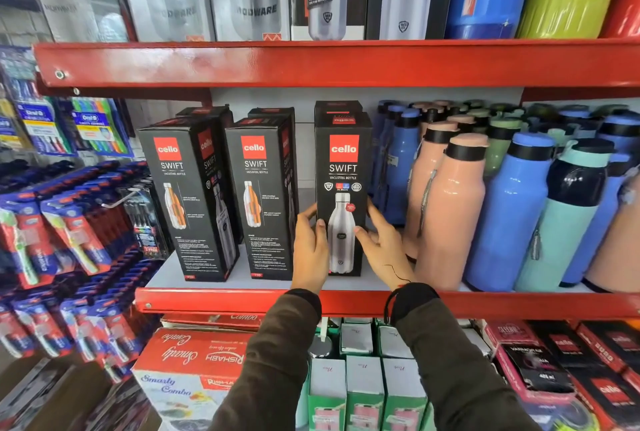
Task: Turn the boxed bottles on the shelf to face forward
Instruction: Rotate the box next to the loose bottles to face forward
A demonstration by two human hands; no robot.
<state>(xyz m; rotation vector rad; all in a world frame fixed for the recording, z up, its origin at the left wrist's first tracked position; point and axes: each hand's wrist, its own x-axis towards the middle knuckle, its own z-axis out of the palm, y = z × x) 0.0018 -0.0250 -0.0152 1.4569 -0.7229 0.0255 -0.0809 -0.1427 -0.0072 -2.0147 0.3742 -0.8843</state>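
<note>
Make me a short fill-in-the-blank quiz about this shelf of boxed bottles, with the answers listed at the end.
1. Both hands hold the right box, the left hand and right hand on opposite ____ of it.
2. In large white letters under the red logo, each box reads ____.
3. The left box and the middle box both show an ____ cutaway bottle.
4. The bottle right beside the held box is ____ with a black collar.

Answers: sides; SWIFT; orange; pink
</note>
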